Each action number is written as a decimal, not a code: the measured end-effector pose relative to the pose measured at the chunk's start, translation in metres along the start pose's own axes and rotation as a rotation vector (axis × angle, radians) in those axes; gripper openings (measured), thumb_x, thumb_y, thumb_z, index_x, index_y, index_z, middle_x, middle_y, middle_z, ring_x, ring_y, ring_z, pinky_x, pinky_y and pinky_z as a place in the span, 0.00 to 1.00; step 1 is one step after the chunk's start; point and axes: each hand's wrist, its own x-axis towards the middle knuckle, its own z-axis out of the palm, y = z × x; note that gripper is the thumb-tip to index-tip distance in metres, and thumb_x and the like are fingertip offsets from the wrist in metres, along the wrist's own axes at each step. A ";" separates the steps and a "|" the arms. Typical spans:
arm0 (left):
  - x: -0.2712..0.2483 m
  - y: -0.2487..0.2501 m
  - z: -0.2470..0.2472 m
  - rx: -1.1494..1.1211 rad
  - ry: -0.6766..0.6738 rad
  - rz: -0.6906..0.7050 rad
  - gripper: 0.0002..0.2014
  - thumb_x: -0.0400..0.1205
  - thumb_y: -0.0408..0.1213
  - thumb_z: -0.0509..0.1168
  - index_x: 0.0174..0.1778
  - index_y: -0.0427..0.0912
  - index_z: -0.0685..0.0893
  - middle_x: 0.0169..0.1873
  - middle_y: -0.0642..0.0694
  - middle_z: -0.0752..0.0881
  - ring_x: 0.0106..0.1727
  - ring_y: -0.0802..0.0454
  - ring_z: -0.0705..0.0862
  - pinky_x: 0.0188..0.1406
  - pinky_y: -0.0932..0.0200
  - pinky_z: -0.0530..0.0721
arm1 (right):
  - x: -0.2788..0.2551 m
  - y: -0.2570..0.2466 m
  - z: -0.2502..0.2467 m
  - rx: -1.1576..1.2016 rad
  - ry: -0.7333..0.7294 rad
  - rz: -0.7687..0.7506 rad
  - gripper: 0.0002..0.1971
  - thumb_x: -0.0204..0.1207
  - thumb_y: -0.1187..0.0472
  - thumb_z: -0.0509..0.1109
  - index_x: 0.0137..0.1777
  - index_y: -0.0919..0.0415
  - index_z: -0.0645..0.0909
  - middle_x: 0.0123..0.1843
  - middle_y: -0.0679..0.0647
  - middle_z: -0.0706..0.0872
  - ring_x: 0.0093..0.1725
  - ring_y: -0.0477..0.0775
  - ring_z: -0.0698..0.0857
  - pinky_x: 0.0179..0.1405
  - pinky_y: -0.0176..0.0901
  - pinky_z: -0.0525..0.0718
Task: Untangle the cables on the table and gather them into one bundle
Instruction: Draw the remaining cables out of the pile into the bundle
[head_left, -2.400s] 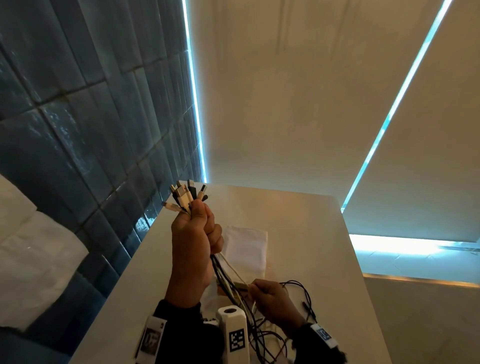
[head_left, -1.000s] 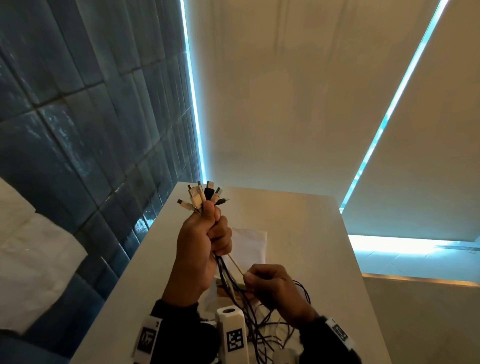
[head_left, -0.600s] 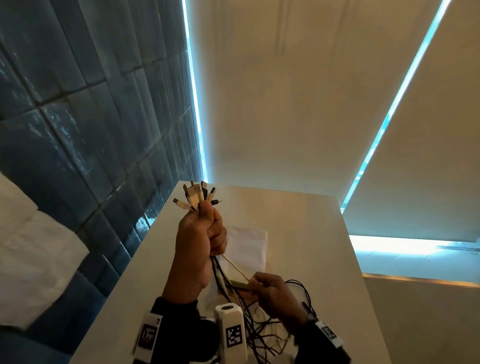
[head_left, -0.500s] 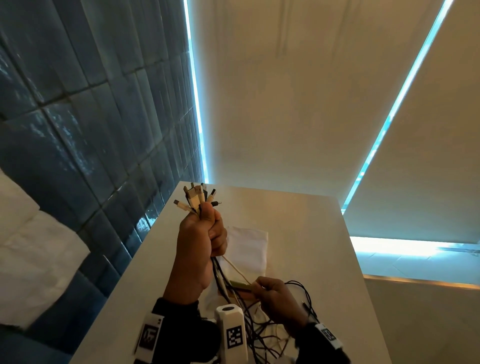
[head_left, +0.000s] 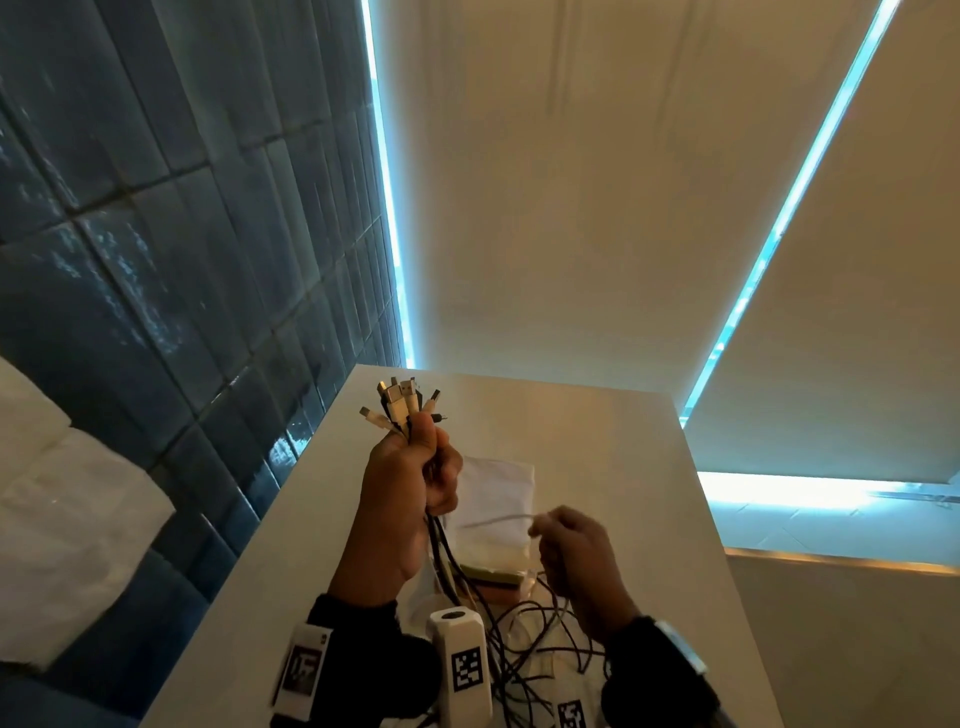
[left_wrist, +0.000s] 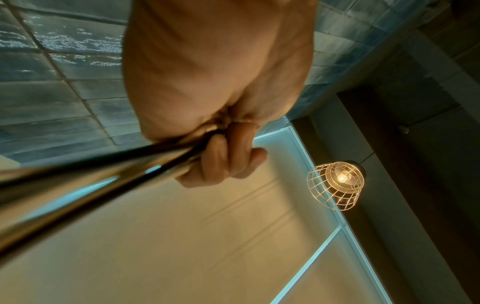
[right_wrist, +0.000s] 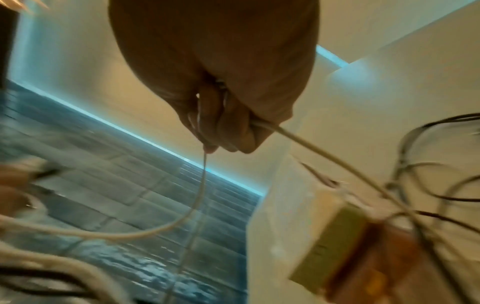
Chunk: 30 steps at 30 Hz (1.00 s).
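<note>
The left hand (head_left: 410, 488) is raised over the worktop (head_left: 597, 441) with its fingers wrapped tight round a bundle of cables (head_left: 402, 410), the plug ends fanning out above the fist and the cords hanging down from it toward the near edge. In the left wrist view the same fist (left_wrist: 221, 156) is closed on several dark and pale cords that run off to the lower left. The right hand (head_left: 571, 551) is pinching 1 white cable (head_left: 493, 519); half a second ago that hand sat low and close beside the hanging cords, and now it has lifted and swung out to the right, so the white cable stretches almost level between the 2 hands instead of slanting down. The right wrist view shows the fingers (right_wrist: 228, 127) curled on that pale cord, which passes through the grip and trails both ways. That outward pull looks like 1 strand being drawn free of the rest, so the untangling is partly done: the plug ends are gathered, but a loose nest of black cables (head_left: 540, 639) still lies looped on the near worktop, across a flat packet (head_left: 491, 574) and a white cloth or bag (head_left: 498, 488); the blur makes it hard to say which. The tails remain to be sorted and brought into the bundle.
</note>
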 end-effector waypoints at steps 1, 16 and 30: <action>-0.001 -0.001 0.001 0.006 0.001 -0.015 0.17 0.89 0.42 0.51 0.37 0.38 0.72 0.20 0.43 0.76 0.15 0.56 0.64 0.15 0.66 0.61 | -0.003 -0.016 0.004 0.078 -0.023 -0.045 0.09 0.81 0.68 0.63 0.39 0.67 0.78 0.22 0.53 0.65 0.21 0.47 0.58 0.22 0.41 0.51; -0.005 0.002 0.006 -0.260 -0.094 -0.129 0.17 0.87 0.46 0.49 0.40 0.38 0.72 0.50 0.30 0.89 0.46 0.37 0.90 0.39 0.47 0.90 | -0.044 -0.061 0.039 0.018 -0.400 -0.318 0.06 0.72 0.65 0.67 0.35 0.64 0.80 0.21 0.50 0.68 0.20 0.47 0.62 0.20 0.37 0.59; -0.005 -0.002 0.008 -0.182 -0.080 -0.067 0.20 0.88 0.43 0.49 0.31 0.41 0.68 0.20 0.51 0.66 0.21 0.57 0.62 0.20 0.63 0.62 | -0.032 -0.019 0.025 -0.033 -0.350 -0.093 0.12 0.83 0.65 0.64 0.37 0.66 0.78 0.19 0.46 0.74 0.17 0.43 0.68 0.17 0.31 0.66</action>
